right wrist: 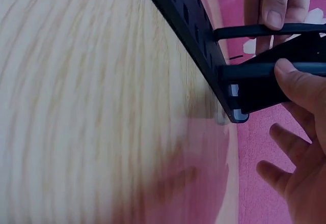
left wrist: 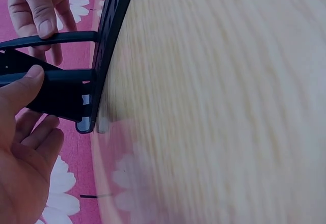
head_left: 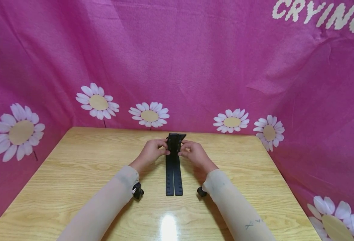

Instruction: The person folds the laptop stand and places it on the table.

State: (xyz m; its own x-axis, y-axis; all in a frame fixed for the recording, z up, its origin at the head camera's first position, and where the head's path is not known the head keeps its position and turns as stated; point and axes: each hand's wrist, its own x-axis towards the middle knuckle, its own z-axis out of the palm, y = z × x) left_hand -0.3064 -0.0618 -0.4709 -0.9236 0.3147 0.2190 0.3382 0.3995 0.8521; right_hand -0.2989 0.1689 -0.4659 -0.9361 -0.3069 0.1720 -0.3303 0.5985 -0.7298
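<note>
A black folding stand [head_left: 170, 177] with two long slotted rails lies lengthwise on the table, its upright part [head_left: 173, 144] raised at the far end. From the left side, my left hand [head_left: 150, 152] pinches one upright bar between thumb and fingers. My right hand [head_left: 196, 155] grips the matching bar on the right. In the left wrist view, the left thumb [left wrist: 31, 79] lies along the near bar, with the fingers behind it. The right wrist view shows the right thumb [right wrist: 293, 79] on its bar, the lower fingers spread apart. A dark panel [right wrist: 285, 76] spans between the bars.
The stand is near the back of the wood-grain table [head_left: 98, 174]. A pink cloth [head_left: 183, 67] with daisies hangs close behind the table and along both sides. Black wrist cameras [head_left: 138, 191] sit under both forearms.
</note>
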